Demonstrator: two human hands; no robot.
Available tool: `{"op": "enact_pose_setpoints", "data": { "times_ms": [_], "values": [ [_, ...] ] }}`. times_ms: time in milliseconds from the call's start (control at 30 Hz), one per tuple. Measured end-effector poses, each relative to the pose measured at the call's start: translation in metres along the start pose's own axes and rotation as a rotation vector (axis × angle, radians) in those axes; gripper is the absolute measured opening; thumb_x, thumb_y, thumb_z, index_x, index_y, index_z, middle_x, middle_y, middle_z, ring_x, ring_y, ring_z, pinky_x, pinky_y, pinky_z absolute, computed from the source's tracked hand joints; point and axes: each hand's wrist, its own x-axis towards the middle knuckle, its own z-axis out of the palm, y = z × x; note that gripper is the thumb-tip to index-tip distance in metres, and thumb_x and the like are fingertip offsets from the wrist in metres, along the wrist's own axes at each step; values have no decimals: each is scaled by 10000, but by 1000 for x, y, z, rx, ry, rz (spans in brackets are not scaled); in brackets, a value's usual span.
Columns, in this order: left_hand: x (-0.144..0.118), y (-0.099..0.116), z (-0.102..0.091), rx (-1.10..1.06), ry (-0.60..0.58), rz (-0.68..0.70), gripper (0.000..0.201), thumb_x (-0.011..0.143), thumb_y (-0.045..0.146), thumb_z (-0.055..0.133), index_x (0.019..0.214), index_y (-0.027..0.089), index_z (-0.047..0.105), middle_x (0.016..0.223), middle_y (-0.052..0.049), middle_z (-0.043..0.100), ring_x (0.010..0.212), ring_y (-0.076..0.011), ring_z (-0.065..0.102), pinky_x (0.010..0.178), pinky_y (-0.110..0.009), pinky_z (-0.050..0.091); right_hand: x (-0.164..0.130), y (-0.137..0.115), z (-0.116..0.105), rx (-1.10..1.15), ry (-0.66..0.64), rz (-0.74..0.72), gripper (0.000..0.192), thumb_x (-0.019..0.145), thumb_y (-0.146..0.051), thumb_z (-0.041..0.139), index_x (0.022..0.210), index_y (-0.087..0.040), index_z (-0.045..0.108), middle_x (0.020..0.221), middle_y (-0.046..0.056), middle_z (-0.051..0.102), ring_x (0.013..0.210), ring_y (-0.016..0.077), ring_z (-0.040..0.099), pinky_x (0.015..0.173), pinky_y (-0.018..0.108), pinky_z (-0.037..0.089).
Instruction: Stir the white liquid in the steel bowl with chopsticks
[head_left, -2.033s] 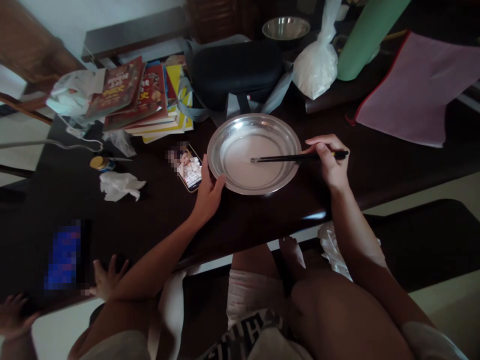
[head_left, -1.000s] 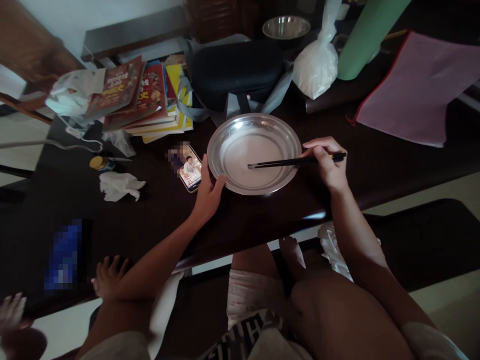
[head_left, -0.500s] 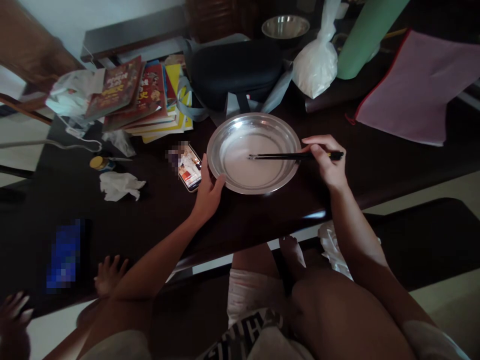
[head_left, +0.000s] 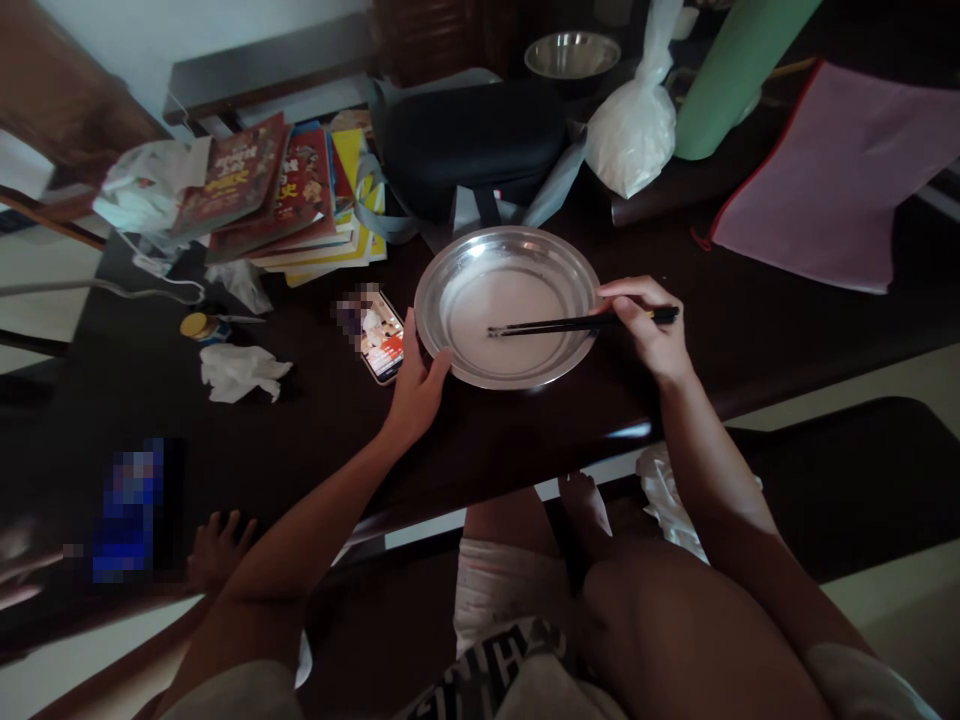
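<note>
A round steel bowl (head_left: pixel 577 350) with a wide rim stands on the dark table close to its front edge. Pale whitish liquid (head_left: pixel 510 310) covers its bottom. My left hand (head_left: pixel 416 385) grips the bowl's left rim, thumb towards the near side and fingers along the outer wall. Black chopsticks (head_left: pixel 562 323) are held in my right hand (head_left: pixel 656 330) at the bowl's right side. Their tips dip into the liquid near the middle. Just left of my left hand lies a phone (head_left: pixel 382 340) with a lit screen.
Behind the bowl sit a black case (head_left: pixel 472 140), a tied bag of white powder (head_left: pixel 632 140) and a green cylinder (head_left: pixel 735 80). Books (head_left: pixel 277 200), a crumpled tissue (head_left: pixel 244 372) and a small jar (head_left: pixel 202 326) lie left. Another person's hand (head_left: pixel 221 550) rests at the lower left near a blurred blue screen (head_left: pixel 127 515).
The chopstick tips have shifted slightly left and nearer to me, and my right hand moved a little left with them. The other person's hand at far left moved up towards the blue screen.
</note>
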Motion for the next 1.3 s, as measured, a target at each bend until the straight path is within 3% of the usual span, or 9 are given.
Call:
{"op": "enact_pose_setpoints", "data": {
  "times_ms": [100,200,367,500,667,833,1000,1167,1300],
  "values": [
    [0,0,1,-11,5,15,798,870,596,535,1526,295,194,1642,-81,171,1510,-279,191,1243,-483,149,0,0,0,-30,12,-29,256,880,-505,581,952,-301,717,824,3,718,801,180,719,770,359,591],
    [0,-3,1,-12,4,13,831,864,611,534,1533,283,166,1648,-92,136,1513,-285,178,1245,-484,127,1,0,0,-1,78,-13,256,882,-502,579,937,-290,711,769,-4,706,716,171,716,704,347,589],
    [0,-6,-1,0,11,5,842,858,598,553,1532,276,163,1647,-96,140,1514,-279,176,1249,-485,88,1,0,1,-13,19,-27,232,873,-480,604,945,-294,722,827,-4,722,777,172,725,744,345,582],
    [0,-4,-1,-8,10,6,845,859,587,557,1531,261,163,1645,-110,141,1513,-282,178,1248,-482,97,1,-1,0,5,123,-16,236,891,-473,581,955,-293,719,769,-8,711,710,166,722,684,331,582],
    [0,-2,-1,1,3,-2,835,856,600,553,1527,277,177,1651,-91,120,1519,-280,155,1251,-480,81,1,0,0,-28,15,-19,236,874,-489,600,950,-303,724,842,-1,726,773,174,730,732,342,590],
    [0,-2,-1,-12,9,8,838,850,595,567,1527,287,182,1647,-86,148,1518,-277,164,1248,-492,83,2,1,-1,21,133,-9,249,893,-497,569,950,-303,714,729,-14,696,681,163,717,661,324,582],
    [0,-3,-1,-9,10,8,818,860,571,567,1527,292,186,1647,-78,152,1517,-278,169,1248,-495,76,2,-3,0,-24,22,-14,254,869,-502,604,958,-295,720,825,-2,726,766,171,732,727,339,590],
    [0,-2,-1,8,13,3,819,875,544,555,1536,261,165,1648,-100,136,1520,-275,154,1250,-474,92,2,-2,-1,36,130,-5,239,895,-469,578,945,-287,724,702,-20,701,670,157,716,649,314,574],
    [-1,-3,-1,20,15,2,837,876,555,545,1543,246,145,1644,-110,148,1517,-266,169,1249,-467,97,1,-2,0,-15,21,-10,259,874,-499,595,940,-285,727,805,-2,734,745,171,726,705,338,587]
  ]
}}
